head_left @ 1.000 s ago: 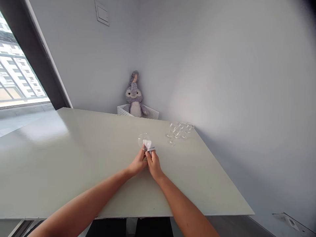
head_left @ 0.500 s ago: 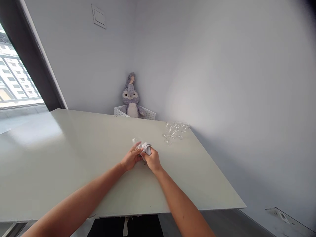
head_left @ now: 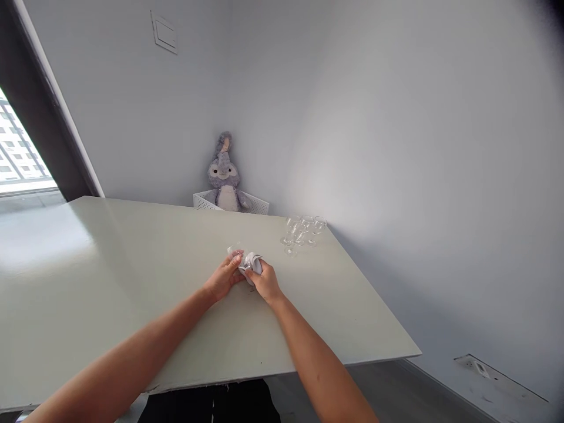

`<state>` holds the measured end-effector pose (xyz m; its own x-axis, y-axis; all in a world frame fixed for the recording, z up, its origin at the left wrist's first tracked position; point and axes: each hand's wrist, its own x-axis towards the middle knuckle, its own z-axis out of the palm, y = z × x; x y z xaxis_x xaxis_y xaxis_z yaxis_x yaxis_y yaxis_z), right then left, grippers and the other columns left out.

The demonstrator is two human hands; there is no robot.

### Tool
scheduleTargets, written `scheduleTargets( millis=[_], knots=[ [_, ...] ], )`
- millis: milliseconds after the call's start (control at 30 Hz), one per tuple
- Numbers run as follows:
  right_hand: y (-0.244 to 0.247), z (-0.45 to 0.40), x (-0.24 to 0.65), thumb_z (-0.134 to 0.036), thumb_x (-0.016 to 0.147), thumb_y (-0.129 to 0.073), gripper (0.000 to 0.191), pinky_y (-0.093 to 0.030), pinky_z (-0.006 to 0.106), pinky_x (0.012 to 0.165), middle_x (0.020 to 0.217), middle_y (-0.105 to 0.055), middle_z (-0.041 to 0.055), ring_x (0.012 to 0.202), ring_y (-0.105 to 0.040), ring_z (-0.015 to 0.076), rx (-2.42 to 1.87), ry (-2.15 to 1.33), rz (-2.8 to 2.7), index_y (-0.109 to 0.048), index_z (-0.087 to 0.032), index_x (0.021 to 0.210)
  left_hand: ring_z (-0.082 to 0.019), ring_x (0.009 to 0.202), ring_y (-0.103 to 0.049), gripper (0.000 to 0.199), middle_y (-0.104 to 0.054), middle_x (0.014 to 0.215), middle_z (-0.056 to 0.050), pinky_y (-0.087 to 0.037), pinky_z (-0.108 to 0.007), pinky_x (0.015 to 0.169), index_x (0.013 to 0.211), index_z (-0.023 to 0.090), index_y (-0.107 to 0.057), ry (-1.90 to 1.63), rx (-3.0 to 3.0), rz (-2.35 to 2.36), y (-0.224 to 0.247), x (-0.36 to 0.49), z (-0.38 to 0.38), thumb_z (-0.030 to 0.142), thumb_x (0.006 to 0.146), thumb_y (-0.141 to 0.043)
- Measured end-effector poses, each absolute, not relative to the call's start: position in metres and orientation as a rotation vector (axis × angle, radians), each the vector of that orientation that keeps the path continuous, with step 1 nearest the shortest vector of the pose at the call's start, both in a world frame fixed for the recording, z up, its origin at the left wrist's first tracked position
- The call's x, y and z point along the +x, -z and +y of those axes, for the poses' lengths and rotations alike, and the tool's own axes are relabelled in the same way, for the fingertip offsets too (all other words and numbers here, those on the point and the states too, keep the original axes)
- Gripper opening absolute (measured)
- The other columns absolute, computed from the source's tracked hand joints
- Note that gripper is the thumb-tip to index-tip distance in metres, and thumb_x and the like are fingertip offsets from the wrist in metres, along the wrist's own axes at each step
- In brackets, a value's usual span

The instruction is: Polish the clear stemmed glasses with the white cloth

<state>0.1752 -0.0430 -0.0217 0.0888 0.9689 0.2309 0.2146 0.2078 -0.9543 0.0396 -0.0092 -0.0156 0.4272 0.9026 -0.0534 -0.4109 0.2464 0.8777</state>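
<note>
A clear glass [head_left: 234, 249] is gripped by my left hand [head_left: 223, 278], its bowl pointing away to the upper left. My right hand [head_left: 267, 282] is closed on a white cloth [head_left: 252, 262], which is bunched against the lower part of the glass. Both hands are close together above the pale table, and the cloth and fingers hide the glass's stem and foot. Several clear stemmed glasses [head_left: 306, 226] stand grouped at the table's far right corner, beyond my right hand.
The glossy pale table [head_left: 154, 264] reaches to the walls. Behind its far edge, a grey plush toy [head_left: 224, 176] sits in a white perforated basket [head_left: 259, 205]. A window [head_left: 20, 147] is at the far left, and a wall socket [head_left: 480, 369] is low on the right.
The view has turned slightly right. My left hand has shifted its fingers on the glass, and more of the cloth shows between the hands.
</note>
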Motion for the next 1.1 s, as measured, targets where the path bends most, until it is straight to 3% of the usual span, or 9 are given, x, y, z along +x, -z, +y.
scheduleTargets(
  millis=[333,600,867,1100],
  knots=[
    [0.019,-0.039,0.185,-0.038,0.065,-0.060,0.025,-0.037,0.022,0.053,0.062,-0.053,-0.0020,0.058,-0.046,0.0119,-1.255,-0.937,-1.310,-0.063,-0.015,0.075,-0.010,0.058,-0.049,0.032,-0.051,0.063,0.001,-0.038,-0.020,0.052,0.078,0.015,-0.059,-0.961,1.116,0.817,0.017,0.039,-0.006,0.046,0.071,-0.061],
    [0.024,-0.036,0.189,-0.052,0.074,-0.051,0.038,-0.043,0.025,0.054,0.069,-0.061,0.0031,0.061,-0.054,0.0154,-1.207,-1.064,-1.050,-0.060,-0.015,0.078,-0.014,0.081,-0.058,0.028,-0.061,0.097,-0.009,-0.047,-0.022,0.066,0.085,0.013,-0.057,-1.121,0.891,0.672,0.018,0.041,-0.004,0.038,0.074,-0.062],
    [0.012,-0.041,0.199,-0.053,0.079,-0.045,0.043,-0.045,0.030,0.070,0.086,-0.065,0.0078,0.080,-0.058,0.0209,-1.278,-0.663,-0.981,-0.060,-0.015,0.092,-0.015,0.088,-0.060,0.029,-0.059,0.107,-0.008,-0.048,-0.028,0.076,0.085,0.017,-0.051,-1.458,0.749,0.635,0.000,0.030,0.002,0.035,0.070,-0.067],
    [0.017,-0.053,0.164,-0.057,0.080,-0.043,0.046,-0.047,0.028,0.055,0.088,-0.063,0.0078,0.074,-0.061,0.0194,-0.971,-1.208,-1.164,-0.058,-0.016,0.095,-0.013,0.090,-0.058,0.031,-0.055,0.109,-0.005,-0.045,-0.031,0.081,0.095,0.022,-0.046,-1.585,0.729,0.660,0.003,0.031,0.002,0.032,0.072,-0.065]
  ],
)
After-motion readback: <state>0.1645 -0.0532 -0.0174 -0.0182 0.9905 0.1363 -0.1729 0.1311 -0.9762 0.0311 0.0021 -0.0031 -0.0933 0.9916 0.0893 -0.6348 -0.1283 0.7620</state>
